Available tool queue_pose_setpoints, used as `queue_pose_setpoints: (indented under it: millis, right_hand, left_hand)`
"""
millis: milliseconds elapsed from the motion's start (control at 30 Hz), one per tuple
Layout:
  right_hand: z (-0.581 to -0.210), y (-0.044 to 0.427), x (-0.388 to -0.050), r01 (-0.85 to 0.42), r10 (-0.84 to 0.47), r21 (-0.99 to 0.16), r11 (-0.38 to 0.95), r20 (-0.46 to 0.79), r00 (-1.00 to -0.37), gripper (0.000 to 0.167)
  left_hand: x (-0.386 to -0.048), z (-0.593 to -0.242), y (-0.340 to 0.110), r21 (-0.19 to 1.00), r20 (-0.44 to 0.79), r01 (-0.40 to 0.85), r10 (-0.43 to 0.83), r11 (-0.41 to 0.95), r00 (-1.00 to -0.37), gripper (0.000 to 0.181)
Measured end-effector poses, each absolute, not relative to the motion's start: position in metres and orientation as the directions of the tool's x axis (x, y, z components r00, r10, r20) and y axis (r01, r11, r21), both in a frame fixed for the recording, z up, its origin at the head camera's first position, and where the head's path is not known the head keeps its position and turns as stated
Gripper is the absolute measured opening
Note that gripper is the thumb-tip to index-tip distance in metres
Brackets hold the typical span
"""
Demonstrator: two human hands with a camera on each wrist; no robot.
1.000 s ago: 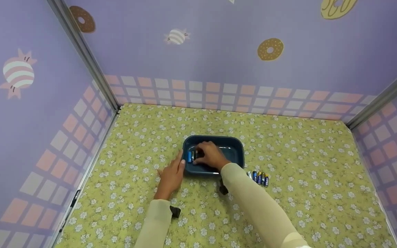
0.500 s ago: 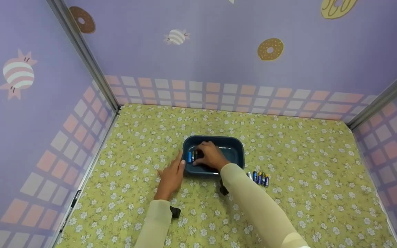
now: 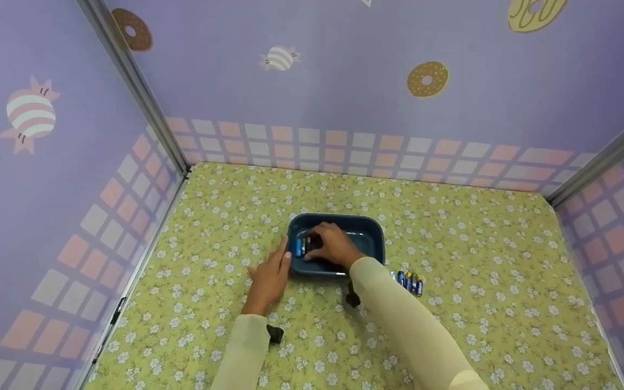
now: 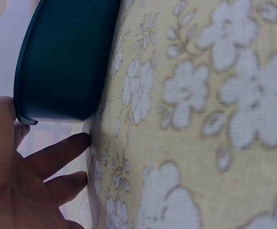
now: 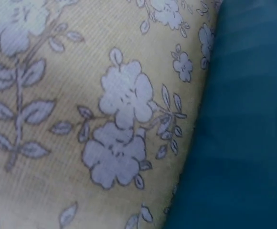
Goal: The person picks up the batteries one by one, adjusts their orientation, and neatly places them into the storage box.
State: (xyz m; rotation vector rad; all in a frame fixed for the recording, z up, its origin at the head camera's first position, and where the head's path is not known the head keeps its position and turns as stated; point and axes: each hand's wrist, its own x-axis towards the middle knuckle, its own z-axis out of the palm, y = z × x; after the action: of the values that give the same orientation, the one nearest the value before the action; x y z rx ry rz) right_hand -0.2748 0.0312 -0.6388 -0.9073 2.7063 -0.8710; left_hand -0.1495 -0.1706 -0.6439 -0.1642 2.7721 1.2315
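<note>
Head view: the person's left hand lies along the outside of a dark blue tub, fingers straight, touching its left wall. The right hand reaches over the near rim; its thumb and fingers curl about the ends of a dark battery in what looks like a pinch, though the fingers partly hide it. Just left of those fingertips, inside the tub, lies a blue battery. A row of loose batteries lies on the flowered cloth, outside the tub, to the right of the right wrist.

Left wrist view: the left hand's fingers are spread, with the tub wall just beyond them and some fingertips down at the cloth.

Right wrist view: only cloth and blurred tub wall show; the hand is out of sight.

Possible trouble: a sideways nudge from the right fingertips could set the blue battery rolling; the right forearm's sleeve, near the outer row, could brush it apart; forearm weight on the rim could shift the tub.
</note>
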Motion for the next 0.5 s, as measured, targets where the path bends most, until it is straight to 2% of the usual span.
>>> queue_pose_setpoints:
  millis: [233,500]
  right_hand:
    - [-0.626,0.043,-0.273,-0.456,-0.575,-0.601,0.656,-0.007,-0.818,0.068]
    - [-0.600,0.071,-0.274,-0.479,-0.577,-0.672,0.565,0.094,-0.812,0.067]
  left_hand:
    - [-0.150,-0.644,-0.170,0.722,-0.139,-0.143,-0.061,0.677,-0.988,0.056]
    - [-0.151,-0.647,-0.171,0.720,-0.122,-0.127,-0.055,0.682,-0.991,0.058]
